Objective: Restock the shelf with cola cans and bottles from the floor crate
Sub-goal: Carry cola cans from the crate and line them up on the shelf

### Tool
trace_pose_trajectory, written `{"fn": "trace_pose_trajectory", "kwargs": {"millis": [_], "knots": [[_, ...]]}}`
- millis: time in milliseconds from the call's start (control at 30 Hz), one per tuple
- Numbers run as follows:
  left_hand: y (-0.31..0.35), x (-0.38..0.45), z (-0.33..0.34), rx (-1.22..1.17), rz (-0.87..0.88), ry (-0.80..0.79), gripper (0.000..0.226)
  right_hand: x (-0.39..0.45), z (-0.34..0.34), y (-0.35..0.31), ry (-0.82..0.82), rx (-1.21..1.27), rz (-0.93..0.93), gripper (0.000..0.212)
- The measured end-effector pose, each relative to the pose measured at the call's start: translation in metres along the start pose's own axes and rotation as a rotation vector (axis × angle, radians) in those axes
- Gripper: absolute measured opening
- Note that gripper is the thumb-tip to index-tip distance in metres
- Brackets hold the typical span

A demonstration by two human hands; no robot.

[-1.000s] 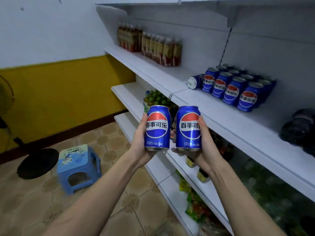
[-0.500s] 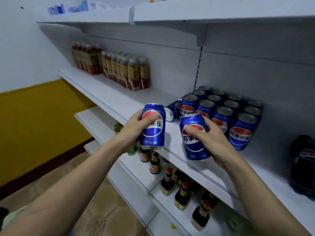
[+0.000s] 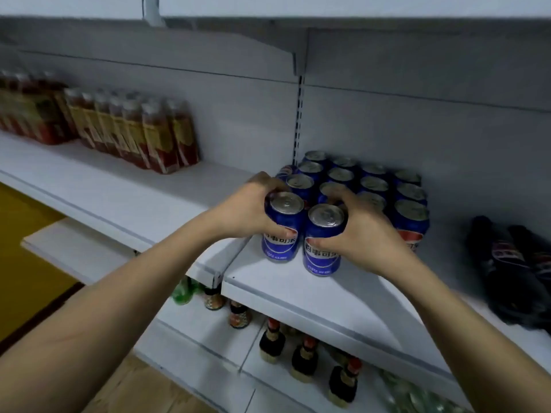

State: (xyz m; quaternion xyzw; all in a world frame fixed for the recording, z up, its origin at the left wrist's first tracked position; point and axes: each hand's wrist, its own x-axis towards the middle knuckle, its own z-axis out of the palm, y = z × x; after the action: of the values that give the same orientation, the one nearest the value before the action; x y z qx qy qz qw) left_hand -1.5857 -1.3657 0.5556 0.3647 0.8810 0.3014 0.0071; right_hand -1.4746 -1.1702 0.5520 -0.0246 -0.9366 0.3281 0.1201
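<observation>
Grey-white metal shelving [image 3: 89, 186] is filling most of the view, its back panel [image 3: 417, 129] split by a slotted upright [image 3: 299, 120] toward twelve o'clock. An upper shelf [image 3: 268, 7] is casting shade over the panel. A yellow wall [image 3: 21, 248] is showing at nine o'clock, and tan tiled floor [image 3: 143, 389] is lying at seven o'clock below a lower shelf [image 3: 202, 338].

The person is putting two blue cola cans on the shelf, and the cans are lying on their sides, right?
Not quite. The head view shows both cans standing upright on the shelf, silver tops up. The left hand holds the left can and the right hand holds the right can, in front of the block of blue cans already there.
</observation>
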Motion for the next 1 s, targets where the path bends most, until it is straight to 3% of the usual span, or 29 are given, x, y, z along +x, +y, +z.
{"fn": "trace_pose_trajectory", "kwargs": {"millis": [200,367,500,700,800,1000], "knots": [[-0.024,0.02,0.008,-0.064,0.124,0.032,0.051,0.008,0.016,-0.006,0.114,-0.078,0.091,0.079],[-0.036,0.028,0.016,-0.095,0.169,0.026,0.074,0.014,0.026,-0.006,0.164,-0.175,0.182,0.082],[-0.039,0.031,0.022,-0.125,0.208,0.018,0.077,0.013,0.03,-0.014,0.184,-0.238,0.214,0.076],[-0.033,0.033,0.019,0.008,0.19,-0.025,0.092,0.007,0.022,-0.025,0.114,-0.337,0.254,0.072],[-0.017,0.03,0.015,0.179,0.209,0.05,0.101,-0.001,0.008,-0.03,0.153,-0.372,0.247,0.059],[0.047,0.018,0.023,0.117,0.314,0.129,0.067,-0.04,-0.029,-0.034,0.224,-0.248,0.274,0.068]]}}
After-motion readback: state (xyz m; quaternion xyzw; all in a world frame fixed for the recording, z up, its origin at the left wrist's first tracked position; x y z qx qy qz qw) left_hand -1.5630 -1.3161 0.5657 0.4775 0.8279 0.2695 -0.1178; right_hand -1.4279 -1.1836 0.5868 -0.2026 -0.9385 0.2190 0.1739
